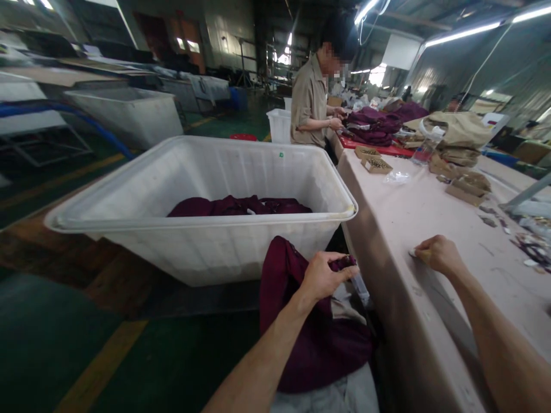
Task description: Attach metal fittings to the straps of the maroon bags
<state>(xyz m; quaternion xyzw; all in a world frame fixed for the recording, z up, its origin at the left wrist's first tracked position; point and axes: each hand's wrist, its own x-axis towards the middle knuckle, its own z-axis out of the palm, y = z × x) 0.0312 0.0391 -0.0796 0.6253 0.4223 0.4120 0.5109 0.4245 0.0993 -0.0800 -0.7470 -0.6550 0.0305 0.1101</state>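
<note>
My left hand (323, 276) pinches the upper edge of a maroon fabric bag (316, 355) that hangs over my lap, beside the table. A beige lining and a clear plastic strip (360, 288) show below my fingers. Over the table's near part, my right hand (439, 254) is closed, thumb and fingers together at a small whitish thing too small to name. Left of the table, a big white plastic tub (206, 241) holds more maroon fabric pieces (241, 205).
Across the table (430, 206), a co-worker (310, 97) handles a pile of maroon bags (374, 123). Small cardboard boxes of metal parts (376, 166), a clear plastic bag (396, 178) and beige fabric (460, 129) lie on it. Another tub (129, 115) stands at back left.
</note>
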